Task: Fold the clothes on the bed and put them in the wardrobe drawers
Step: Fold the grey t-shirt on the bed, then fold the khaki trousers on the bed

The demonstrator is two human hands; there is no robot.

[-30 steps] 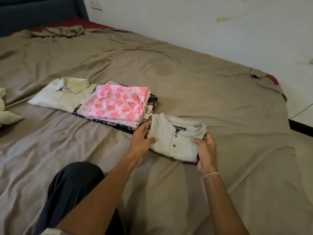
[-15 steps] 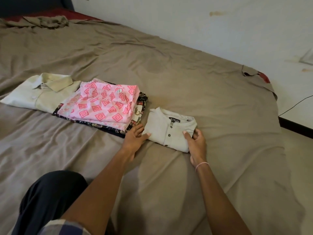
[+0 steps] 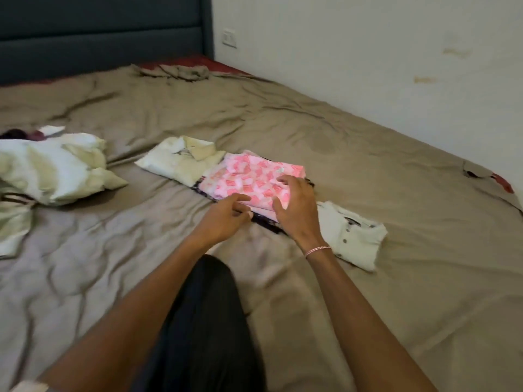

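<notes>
A folded pink patterned garment (image 3: pixel 249 176) lies on a dark patterned one (image 3: pixel 268 225) in the middle of the bed. My right hand (image 3: pixel 295 206) hovers over its near right corner with fingers spread and loosely bent, holding nothing. My left hand (image 3: pixel 223 219) is at its near edge, fingers loosely curled; whether it touches the cloth is unclear. A folded cream collared shirt (image 3: pixel 181 162) lies to the left of the stack. A small folded white buttoned shirt (image 3: pixel 353 236) lies free to the right.
Unfolded pale clothes (image 3: pixel 53 165) are heaped at the left of the brown bedsheet (image 3: pixel 368 171). A dark headboard (image 3: pixel 99 38) stands at the back and a white wall (image 3: pixel 368 52) runs along the right. My dark-trousered knee (image 3: pixel 209 306) rests on the bed.
Both hands have let go of the small white shirt and moved left to the pink stack. The view has swung left, bringing the unfolded heap into sight.
</notes>
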